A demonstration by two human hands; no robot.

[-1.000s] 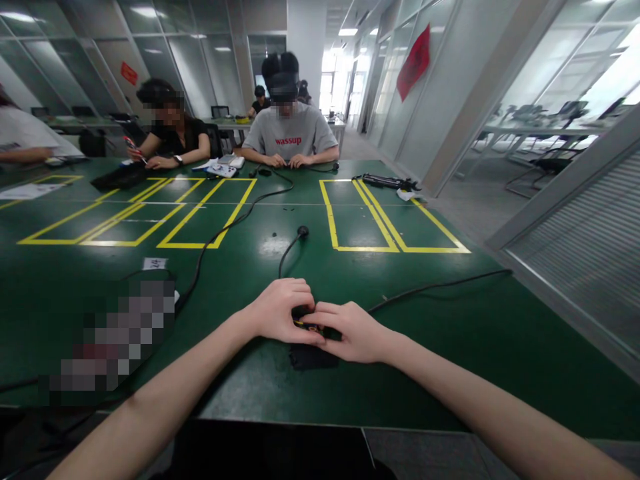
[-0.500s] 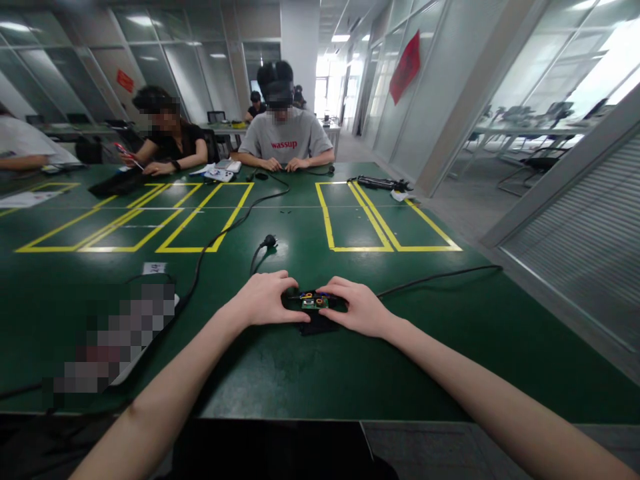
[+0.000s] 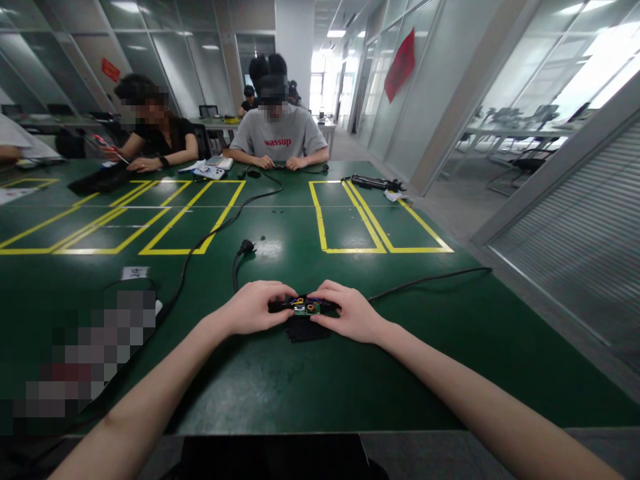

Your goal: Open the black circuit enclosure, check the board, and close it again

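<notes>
Between my two hands is a small green circuit board (image 3: 306, 309) with a copper coil, a white part and yellow and blue wires. Black cables run from either side of it. My left hand (image 3: 259, 307) grips its left end between thumb and fingers. On the other side, my right hand (image 3: 345, 311) pinches the right end the same way. Just beneath the board, on the table, lies a flat black piece (image 3: 306, 331). The fingers cover both ends of the board, so how the cables join it is hidden.
A black power plug (image 3: 246, 247) lies beyond my left hand. One black cable (image 3: 430, 277) stretches right across the green table (image 3: 400, 373). Yellow tape frames (image 3: 355, 251) mark the far half. A blurred-out object (image 3: 95, 360) sits at left. Two people (image 3: 278, 133) work opposite.
The view has shifted slightly, so the table things sit further left. Both hands keep their hold on the circuit board, and its coil and wires show a little more clearly.
</notes>
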